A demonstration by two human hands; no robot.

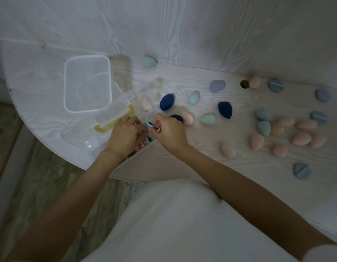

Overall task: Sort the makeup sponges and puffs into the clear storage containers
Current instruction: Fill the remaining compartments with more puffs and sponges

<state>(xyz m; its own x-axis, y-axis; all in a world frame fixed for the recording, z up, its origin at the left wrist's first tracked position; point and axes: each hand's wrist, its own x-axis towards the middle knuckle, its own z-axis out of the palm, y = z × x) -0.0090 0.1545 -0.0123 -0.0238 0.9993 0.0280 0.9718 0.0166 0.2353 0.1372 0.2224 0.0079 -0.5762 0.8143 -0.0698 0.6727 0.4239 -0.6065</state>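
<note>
My left hand (124, 136) and my right hand (168, 130) meet at the table's near edge over a small clear container (149, 115). Both pinch a light blue puff (149, 126) between their fingertips. The container under them is mostly hidden. An empty clear rectangular container (87, 83) stands to the upper left. Several egg-shaped sponges lie on the table: navy (166, 102), teal (207, 119), pink (188, 118). Blue-grey round puffs (275, 85) lie farther right, with one (301, 170) near the front edge.
A clear lid with a yellow clip (114, 121) lies just left of my left hand. A dense cluster of pink sponges (302, 138) sits at the right. A round hole (244, 84) is in the tabletop. Wood floor (41, 182) shows below the table's curved edge.
</note>
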